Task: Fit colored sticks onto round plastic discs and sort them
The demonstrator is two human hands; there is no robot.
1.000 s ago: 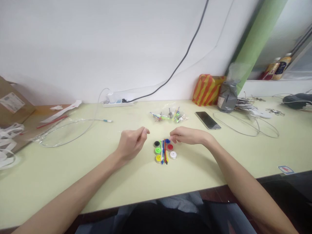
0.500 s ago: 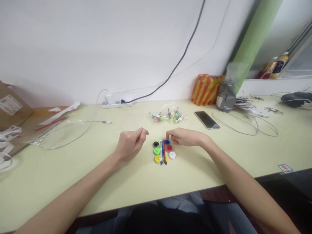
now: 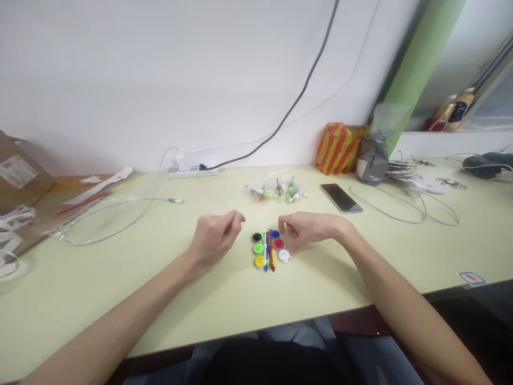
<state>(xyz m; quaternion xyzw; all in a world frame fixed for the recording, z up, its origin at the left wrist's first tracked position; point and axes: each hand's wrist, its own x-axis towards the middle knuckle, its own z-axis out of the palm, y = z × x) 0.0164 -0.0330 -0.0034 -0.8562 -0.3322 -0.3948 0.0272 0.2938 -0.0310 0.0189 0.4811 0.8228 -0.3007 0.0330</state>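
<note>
Two columns of small round plastic pieces lie on the table: black, green and yellow on the left, blue, red and white on the right. Between the columns, several coloured plastic arrows lie lengthwise, side by side. My left hand rests left of the pieces, curled into a loose fist with nothing showing in it. Over the right column hovers my right hand, bent fingers and thumb apart; its index finger is near the blue piece, its thumb near the white one.
Behind the pieces lies a clear bag of small coloured parts. A phone, a striped bag and a looped cable are to the right. A power strip sits by the wall; a cardboard box stands far left.
My right hand has shifted slightly right, its index finger moving off the blue piece and its thumb now showing lower, near the white one. My left hand stays put.
</note>
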